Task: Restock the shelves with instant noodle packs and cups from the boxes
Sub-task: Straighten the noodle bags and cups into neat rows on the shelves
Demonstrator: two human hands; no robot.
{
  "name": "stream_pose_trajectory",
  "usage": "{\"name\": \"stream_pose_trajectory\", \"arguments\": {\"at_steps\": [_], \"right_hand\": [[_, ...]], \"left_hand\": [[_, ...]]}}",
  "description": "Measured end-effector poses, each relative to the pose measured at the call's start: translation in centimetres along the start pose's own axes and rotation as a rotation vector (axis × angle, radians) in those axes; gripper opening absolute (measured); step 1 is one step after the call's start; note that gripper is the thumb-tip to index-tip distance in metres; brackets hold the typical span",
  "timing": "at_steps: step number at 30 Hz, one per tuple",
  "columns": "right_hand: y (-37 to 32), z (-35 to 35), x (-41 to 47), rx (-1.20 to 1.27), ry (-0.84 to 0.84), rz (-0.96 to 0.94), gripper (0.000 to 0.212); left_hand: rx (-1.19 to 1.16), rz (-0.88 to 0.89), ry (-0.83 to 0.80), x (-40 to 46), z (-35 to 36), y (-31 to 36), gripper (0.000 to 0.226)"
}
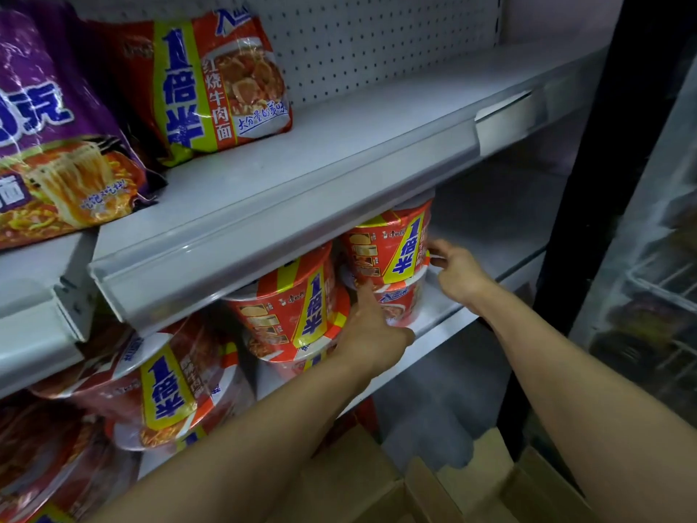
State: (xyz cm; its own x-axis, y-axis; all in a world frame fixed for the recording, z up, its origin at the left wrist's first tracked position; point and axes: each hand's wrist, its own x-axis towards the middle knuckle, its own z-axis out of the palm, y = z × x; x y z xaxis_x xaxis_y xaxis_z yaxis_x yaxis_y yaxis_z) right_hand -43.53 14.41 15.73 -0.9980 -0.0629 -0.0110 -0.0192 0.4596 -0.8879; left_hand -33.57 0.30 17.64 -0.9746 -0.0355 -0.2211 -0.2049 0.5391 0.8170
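1. Landmark: rightmost stack of two red noodle cups (392, 266) on lower grey metal shelf (445, 311).
2. Right of stack: bare shelf to black upright post (588, 190); right hand (458, 271) partly fills it.
3. Above stack: top cup close under upper grey shelf's front rail (286, 235), little clearance.
4. Left of stack: second red cup stack (298, 307) just beside; left hand (371, 334) in gap.
5. Below-front: open brown cardboard box (433, 488).

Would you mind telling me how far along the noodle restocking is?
Done: noodle packs on the upper shelf, stacked cups below. In hand: the left hand and right hand steady the rightmost cup stack. Left: bare shelf space to its right; open cardboard boxes, contents unseen.
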Motion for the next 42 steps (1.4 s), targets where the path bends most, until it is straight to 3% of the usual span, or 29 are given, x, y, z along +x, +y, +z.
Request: {"name": "stream_pose_trajectory", "arguments": {"at_steps": [6, 10, 13, 16, 19, 25, 29, 39, 42], "right_hand": [[1.1, 0.3, -1.8, -0.213, 0.069, -0.078, 0.061], [0.7, 0.0, -2.7, -0.307, 0.119, -0.089, 0.057], [0.6, -1.1, -0.6, -0.186, 0.192, -0.053, 0.053], [-0.3, -1.5, 1.2, 0.111, 0.078, 0.042, 0.056], [-0.5, -0.6, 1.7, 0.273, -0.052, 0.085, 0.039], [1.2, 0.5, 0.5, 0.188, 0.129, -0.009, 0.043], [2.1, 0.6, -1.9, 0.071, 0.25, -0.031, 0.046], [1.2, 0.4, -1.4, 0.145, 0.127, 0.039, 0.048], [1.0, 0.6, -1.6, 0.147, 0.119, 0.033, 0.045]], "left_hand": [[0.045, -0.032, -0.008, 1.2, 0.5, -0.1, 0.082], [0.044, -0.031, 0.014, 1.4, 0.9, 0.0, 0.094], [0.025, -0.034, 0.046, 1.6, 1.2, -0.2, 0.094], [0.049, -0.024, 0.076, 2.0, 1.6, -0.8, 0.094], [0.091, -0.002, 0.112, 2.1, 1.8, -1.3, 0.097], [0.108, 0.007, 0.117, 2.9, 1.8, -1.9, 0.1], [0.078, 0.01, 0.139, 3.0, 1.8, -2.0, 0.089], [-0.015, 0.02, 0.102, 2.1, 1.7, -2.2, 0.099], [-0.003, 0.018, 0.119, 2.3, 1.5, -2.3, 0.091]]}}
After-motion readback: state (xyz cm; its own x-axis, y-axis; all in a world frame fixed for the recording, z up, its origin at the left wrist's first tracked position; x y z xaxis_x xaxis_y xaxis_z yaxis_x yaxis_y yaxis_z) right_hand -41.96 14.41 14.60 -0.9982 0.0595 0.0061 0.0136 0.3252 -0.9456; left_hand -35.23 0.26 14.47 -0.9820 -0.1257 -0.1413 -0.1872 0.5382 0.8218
